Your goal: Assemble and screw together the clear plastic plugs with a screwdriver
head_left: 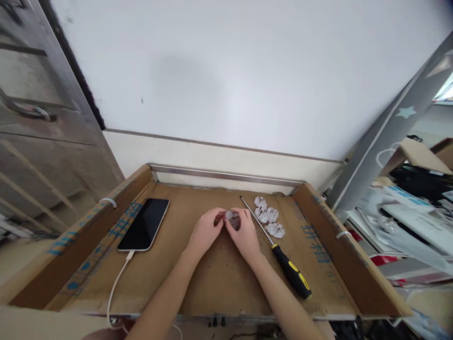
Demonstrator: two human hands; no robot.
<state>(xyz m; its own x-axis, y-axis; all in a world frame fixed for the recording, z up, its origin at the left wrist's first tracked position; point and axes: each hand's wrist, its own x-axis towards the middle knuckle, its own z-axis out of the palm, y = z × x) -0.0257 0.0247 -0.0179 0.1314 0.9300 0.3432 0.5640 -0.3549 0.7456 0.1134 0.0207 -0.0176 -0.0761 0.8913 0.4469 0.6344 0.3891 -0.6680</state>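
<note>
My left hand (208, 228) and my right hand (247, 232) meet over the middle of the cardboard tray. Between their fingertips is a small clear plastic plug part (231, 215), partly covered by the fingers. The right thumb and fingers curl round it, while the left fingertips pinch at its left side. Just right of my right hand lies a screwdriver (290, 271) with a black and yellow handle, its shaft pointing away from me. Beyond the shaft sits a cluster of several clear plugs (272, 215) with metal pins.
A phone (144, 225) with a white charging cable (118, 278) lies at the left. Raised cardboard walls edge the tray (348, 250) on both sides. Behind it stands a white board (226, 80). A metal door (53, 137) is at far left, and piled papers and boxes (406, 222) are at right.
</note>
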